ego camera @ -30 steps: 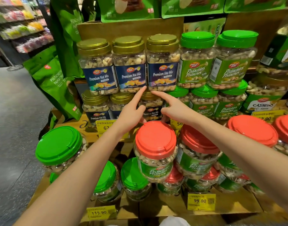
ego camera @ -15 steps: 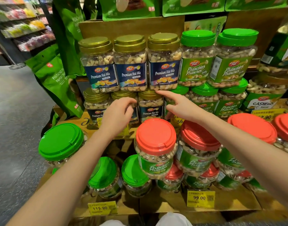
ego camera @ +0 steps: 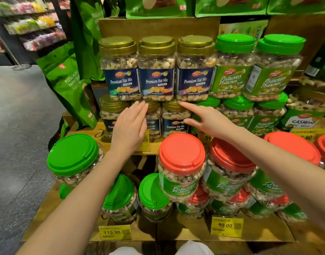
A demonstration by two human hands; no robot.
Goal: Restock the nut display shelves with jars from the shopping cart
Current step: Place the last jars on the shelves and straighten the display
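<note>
Three gold-lidded Premium Nut Mix jars stand in a row on top of a lower row of the same jars; the middle upper jar and the right upper jar are straight ahead. My left hand is flat with straight fingers, its tips at the base of the middle upper jar, covering the lower middle jar. My right hand reaches in with its index finger stretched to the bottom edge of the right upper jar, above the lower right jar. Neither hand holds anything.
Green-lidded pistachio jars stand to the right of the nut mix. Red-lidded jars and green-lidded jars fill the lower wooden shelf near me. Green snack bags hang on the left, beside a grey aisle floor.
My left hand, curled over the lower jars half a second ago, has straightened and risen back to the upper row's base. My right hand has stayed put. The view has drawn closer.
</note>
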